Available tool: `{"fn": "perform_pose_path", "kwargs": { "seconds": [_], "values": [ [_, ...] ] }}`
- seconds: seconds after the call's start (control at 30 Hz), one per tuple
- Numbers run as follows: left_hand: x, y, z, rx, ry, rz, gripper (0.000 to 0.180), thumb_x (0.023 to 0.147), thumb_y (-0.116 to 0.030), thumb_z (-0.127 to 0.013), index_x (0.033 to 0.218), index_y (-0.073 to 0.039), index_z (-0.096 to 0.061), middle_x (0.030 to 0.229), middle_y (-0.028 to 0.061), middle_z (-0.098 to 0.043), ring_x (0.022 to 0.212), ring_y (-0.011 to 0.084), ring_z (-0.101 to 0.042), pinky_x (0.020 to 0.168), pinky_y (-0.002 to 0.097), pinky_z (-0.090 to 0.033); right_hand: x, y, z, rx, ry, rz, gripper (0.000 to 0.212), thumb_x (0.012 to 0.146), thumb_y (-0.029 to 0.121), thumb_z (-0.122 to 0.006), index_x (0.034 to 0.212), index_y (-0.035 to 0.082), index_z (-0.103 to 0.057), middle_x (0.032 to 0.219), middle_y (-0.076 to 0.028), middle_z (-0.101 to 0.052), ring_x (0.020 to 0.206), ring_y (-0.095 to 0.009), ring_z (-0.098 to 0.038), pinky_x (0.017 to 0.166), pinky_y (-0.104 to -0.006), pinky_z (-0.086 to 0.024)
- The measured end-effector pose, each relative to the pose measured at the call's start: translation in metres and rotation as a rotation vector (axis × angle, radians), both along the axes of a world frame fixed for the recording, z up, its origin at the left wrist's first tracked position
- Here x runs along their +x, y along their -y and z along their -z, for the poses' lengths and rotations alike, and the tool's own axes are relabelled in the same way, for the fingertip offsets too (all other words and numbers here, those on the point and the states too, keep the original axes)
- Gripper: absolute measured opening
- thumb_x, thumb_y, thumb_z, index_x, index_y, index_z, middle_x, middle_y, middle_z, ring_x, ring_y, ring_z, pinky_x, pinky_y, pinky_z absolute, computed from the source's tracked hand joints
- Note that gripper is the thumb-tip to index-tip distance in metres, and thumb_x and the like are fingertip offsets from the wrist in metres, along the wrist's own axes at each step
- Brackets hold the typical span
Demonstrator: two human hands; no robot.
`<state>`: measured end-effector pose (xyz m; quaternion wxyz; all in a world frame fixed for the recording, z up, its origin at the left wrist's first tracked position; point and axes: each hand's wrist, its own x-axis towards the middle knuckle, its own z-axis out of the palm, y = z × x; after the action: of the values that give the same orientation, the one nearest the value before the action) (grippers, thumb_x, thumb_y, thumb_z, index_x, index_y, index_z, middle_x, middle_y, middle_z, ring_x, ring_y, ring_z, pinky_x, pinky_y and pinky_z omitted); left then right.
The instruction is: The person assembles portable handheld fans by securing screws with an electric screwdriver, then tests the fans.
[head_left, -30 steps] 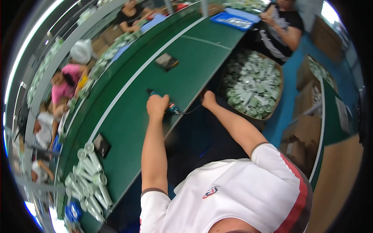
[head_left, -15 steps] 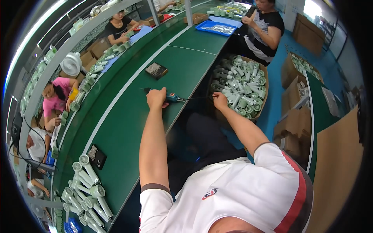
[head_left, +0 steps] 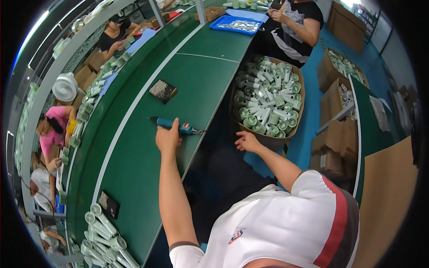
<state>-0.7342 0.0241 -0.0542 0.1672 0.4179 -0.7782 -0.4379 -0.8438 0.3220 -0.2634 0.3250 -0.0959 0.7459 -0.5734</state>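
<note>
On the green workbench (head_left: 134, 152), my left hand (head_left: 167, 139) is closed round a teal electric screwdriver (head_left: 184, 128). The tool lies nearly level, its dark tip toward the far left and its cord end at the bench edge. My right hand (head_left: 248, 142) is off the bench, close to the near side of a large carton (head_left: 301, 89). Its fingers are apart and nothing shows in them. Pale green fan-like handheld parts (head_left: 270, 100) fill that carton.
A black tray of small screws (head_left: 162, 90) lies beyond the screwdriver, another screw tray (head_left: 108, 204) nearer me. Pale green parts (head_left: 105, 241) are heaped at the near left. A blue tray (head_left: 237, 24) sits at the far end. Other people work across the bench and beyond the carton.
My right hand has let go of the thin dark cord and moved down and slightly left, its fingers now apart. My left hand, with the screwdriver, appears lower and slightly left as the view shifts.
</note>
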Motion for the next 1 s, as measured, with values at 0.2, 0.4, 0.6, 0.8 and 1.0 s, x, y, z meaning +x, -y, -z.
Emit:
{"fn": "perform_pose_path", "kwargs": {
  "seconds": [0.2, 0.4, 0.6, 0.8, 1.0],
  "values": [
    [0.006, 0.002, 0.003, 0.057, -0.016, -0.023, 0.058, 0.087, -0.045, -0.079, 0.108, 0.004, -0.057, 0.070, 0.0117, -0.065, 0.046, 0.0184, -0.062, 0.039, 0.0309, -0.050, -0.063, -0.014, -0.034, 0.068, 0.060, 0.207, 0.046, 0.097, 0.006, -0.053, 0.141, -0.003, -0.050, 0.088, -0.017, -0.073, 0.060, -0.021, -0.070, 0.052, -0.0347, -0.057],
    [0.020, -0.003, -0.002, 0.026, -0.070, 0.021, 0.068, 0.088, -0.053, -0.071, 0.115, 0.008, -0.052, 0.078, 0.0210, -0.072, 0.079, 0.0428, -0.072, 0.070, 0.0505, -0.056, -0.144, -0.020, -0.051, 0.108, -0.933, 0.378, 0.026, 0.101, 0.026, -0.065, 0.115, 0.006, -0.074, 0.078, 0.002, -0.067, 0.062, -0.007, -0.053, 0.054, -0.0252, -0.041],
    [0.097, -0.038, 0.016, -0.147, -0.486, -0.073, 0.057, 0.086, -0.018, -0.082, 0.132, 0.004, -0.057, 0.086, 0.0085, -0.064, 0.071, 0.0135, -0.062, 0.064, 0.0276, -0.054, -0.079, 0.058, -0.150, -0.280, -0.581, 0.197, 0.024, 0.102, 0.021, -0.065, 0.121, 0.008, -0.073, 0.070, 0.008, -0.055, 0.056, 0.001, -0.041, 0.049, -0.0174, -0.031],
    [0.256, -0.002, 0.000, -0.602, -0.320, -0.456, 0.028, 0.083, -0.011, -0.080, 0.106, 0.000, -0.070, 0.085, 0.0091, -0.063, 0.067, 0.0179, -0.062, 0.057, 0.0299, -0.051, 0.001, 0.117, -0.194, -0.298, -0.685, 0.032, 0.023, 0.102, 0.016, -0.065, 0.122, 0.007, -0.072, 0.071, 0.007, -0.056, 0.058, 0.001, -0.044, 0.051, -0.0165, -0.032],
    [0.340, 0.076, -0.004, -1.032, 0.352, -0.831, 0.081, 0.078, -0.052, -0.081, 0.118, 0.014, -0.060, 0.109, 0.0238, -0.064, 0.102, 0.0383, -0.058, 0.088, 0.0443, -0.051, 0.112, 0.199, -0.231, -0.441, -0.762, -0.505, 0.018, 0.097, 0.009, -0.069, 0.113, 0.003, -0.073, 0.076, 0.002, -0.063, 0.062, -0.003, -0.053, 0.055, -0.0194, -0.042]
  ]
}}
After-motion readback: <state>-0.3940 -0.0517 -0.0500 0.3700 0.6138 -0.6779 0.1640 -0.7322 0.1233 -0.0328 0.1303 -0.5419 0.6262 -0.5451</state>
